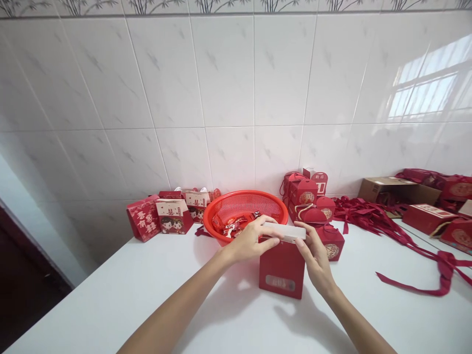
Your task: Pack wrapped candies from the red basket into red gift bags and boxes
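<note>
As my two hands close around its pale top edge, the tall red box (282, 263) stands upright on the desk (147, 280).
In the head view, it sits in front of the red basket (245, 200), toward its right side; my left hand (249, 242) has fingers over the pale flap (291, 232) and thumb below, my right hand (317, 258) pinches the other end, both only slightly open. I judge the card light, fairly stiff at its folds but easily dented across the flat faces, perhaps a little slick; how full it is, I cannot tell. The upright side edges look the best hold, with light pressure, away from the window (280, 283) low on the front.
</note>
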`<control>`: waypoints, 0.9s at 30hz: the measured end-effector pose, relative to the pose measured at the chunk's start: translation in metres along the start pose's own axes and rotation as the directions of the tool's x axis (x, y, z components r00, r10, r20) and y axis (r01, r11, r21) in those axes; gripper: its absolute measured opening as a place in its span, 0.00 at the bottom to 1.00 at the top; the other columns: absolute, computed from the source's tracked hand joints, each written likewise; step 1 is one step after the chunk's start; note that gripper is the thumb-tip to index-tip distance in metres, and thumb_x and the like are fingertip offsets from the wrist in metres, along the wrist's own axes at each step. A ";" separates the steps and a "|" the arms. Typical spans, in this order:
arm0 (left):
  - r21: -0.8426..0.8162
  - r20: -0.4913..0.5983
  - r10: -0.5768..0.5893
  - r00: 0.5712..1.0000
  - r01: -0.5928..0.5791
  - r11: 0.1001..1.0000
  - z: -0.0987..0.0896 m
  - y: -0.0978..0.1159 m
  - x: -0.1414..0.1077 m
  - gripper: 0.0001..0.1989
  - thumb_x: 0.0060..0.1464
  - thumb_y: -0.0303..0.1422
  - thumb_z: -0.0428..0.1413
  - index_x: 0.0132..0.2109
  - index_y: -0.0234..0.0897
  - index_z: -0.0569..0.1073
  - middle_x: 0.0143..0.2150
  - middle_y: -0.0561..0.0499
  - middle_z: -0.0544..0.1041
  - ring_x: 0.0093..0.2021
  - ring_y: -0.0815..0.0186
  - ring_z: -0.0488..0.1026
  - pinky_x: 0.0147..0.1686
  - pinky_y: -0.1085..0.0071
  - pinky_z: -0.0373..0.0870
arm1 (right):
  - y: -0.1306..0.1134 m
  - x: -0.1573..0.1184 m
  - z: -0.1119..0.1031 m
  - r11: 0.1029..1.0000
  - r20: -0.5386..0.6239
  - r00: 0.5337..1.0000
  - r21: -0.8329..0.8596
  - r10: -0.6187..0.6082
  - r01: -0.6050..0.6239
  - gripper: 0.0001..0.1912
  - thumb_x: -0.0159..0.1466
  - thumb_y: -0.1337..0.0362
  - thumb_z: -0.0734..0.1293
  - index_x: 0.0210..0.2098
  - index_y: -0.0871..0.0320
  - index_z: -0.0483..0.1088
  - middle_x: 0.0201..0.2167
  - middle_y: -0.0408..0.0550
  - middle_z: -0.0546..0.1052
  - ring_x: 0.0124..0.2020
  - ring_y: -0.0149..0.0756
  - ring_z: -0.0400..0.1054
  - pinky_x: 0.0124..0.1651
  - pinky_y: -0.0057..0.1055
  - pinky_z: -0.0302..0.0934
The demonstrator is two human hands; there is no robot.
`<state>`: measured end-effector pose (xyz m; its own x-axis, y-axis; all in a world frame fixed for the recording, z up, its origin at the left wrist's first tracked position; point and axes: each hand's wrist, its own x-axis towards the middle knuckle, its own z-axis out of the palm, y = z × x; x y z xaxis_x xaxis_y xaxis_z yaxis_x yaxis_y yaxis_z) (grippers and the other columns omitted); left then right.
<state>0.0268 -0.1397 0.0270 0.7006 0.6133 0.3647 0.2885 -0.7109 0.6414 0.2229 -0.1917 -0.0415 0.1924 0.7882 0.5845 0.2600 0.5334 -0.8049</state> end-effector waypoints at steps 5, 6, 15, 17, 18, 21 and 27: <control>-0.114 -0.132 -0.017 0.991 0.002 0.993 0.000 -0.011 -0.002 0.28 0.54 0.37 0.63 0.61 0.42 0.70 0.60 0.45 0.73 0.60 0.54 0.69 0.59 0.61 0.66 | 0.000 0.000 -0.001 0.997 0.061 0.997 0.059 -0.048 0.044 0.23 0.65 0.51 0.67 0.56 0.53 0.64 0.42 0.49 0.78 0.40 0.41 0.73 0.42 0.34 0.68; -0.127 -0.159 -0.015 0.987 -0.005 0.992 0.002 -0.013 -0.003 0.25 0.54 0.37 0.63 0.58 0.40 0.72 0.58 0.45 0.75 0.58 0.55 0.71 0.57 0.62 0.67 | 0.001 0.000 0.000 0.997 0.072 0.996 0.050 -0.061 0.057 0.21 0.65 0.53 0.68 0.54 0.53 0.66 0.43 0.50 0.78 0.41 0.41 0.74 0.43 0.34 0.69; 0.015 -0.354 0.255 0.900 -0.267 0.964 0.028 -0.029 -0.006 0.05 0.59 0.26 0.54 0.37 0.37 0.75 0.36 0.50 0.78 0.37 0.65 0.73 0.40 0.70 0.68 | 0.004 0.002 0.004 0.990 0.114 0.987 -0.061 -0.118 0.125 0.06 0.67 0.60 0.66 0.39 0.55 0.72 0.33 0.44 0.76 0.34 0.35 0.70 0.36 0.27 0.64; 0.043 -0.343 0.289 0.894 -0.292 0.955 0.029 -0.029 -0.008 0.04 0.56 0.25 0.56 0.37 0.38 0.74 0.35 0.50 0.78 0.36 0.65 0.72 0.41 0.69 0.68 | 0.004 0.004 0.001 0.990 0.130 0.985 -0.066 -0.114 0.123 0.05 0.66 0.61 0.65 0.38 0.55 0.71 0.32 0.44 0.75 0.33 0.35 0.68 0.35 0.27 0.62; 0.044 -0.328 0.295 0.897 -0.297 0.954 0.028 -0.028 -0.009 0.03 0.55 0.26 0.58 0.37 0.38 0.74 0.35 0.51 0.78 0.36 0.65 0.71 0.41 0.69 0.67 | 0.004 0.005 0.000 0.992 0.152 0.983 -0.062 -0.104 0.114 0.05 0.66 0.61 0.65 0.38 0.55 0.71 0.32 0.44 0.75 0.33 0.34 0.68 0.36 0.27 0.62; 0.012 -0.303 0.279 0.911 -0.289 0.957 0.026 -0.026 -0.010 0.03 0.55 0.30 0.59 0.38 0.37 0.74 0.35 0.51 0.77 0.35 0.65 0.71 0.42 0.68 0.67 | 0.007 0.009 -0.005 0.997 0.243 0.968 -0.041 -0.058 0.070 0.06 0.66 0.61 0.65 0.38 0.56 0.71 0.34 0.44 0.75 0.33 0.34 0.66 0.37 0.28 0.61; -0.135 -0.287 0.125 0.950 -0.169 0.976 0.023 -0.025 -0.012 0.10 0.57 0.34 0.57 0.46 0.38 0.75 0.41 0.48 0.79 0.42 0.62 0.74 0.47 0.65 0.68 | -0.001 0.016 -0.018 1.000 0.338 0.941 -0.028 -0.003 0.014 0.14 0.64 0.56 0.67 0.27 0.58 0.69 0.24 0.42 0.69 0.26 0.31 0.60 0.30 0.27 0.57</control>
<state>0.0266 -0.1369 -0.0093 0.5141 0.5928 0.6199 0.0752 -0.7511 0.6559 0.2426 -0.1851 -0.0296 -0.1392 0.8439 0.5182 0.2894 0.5351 -0.7937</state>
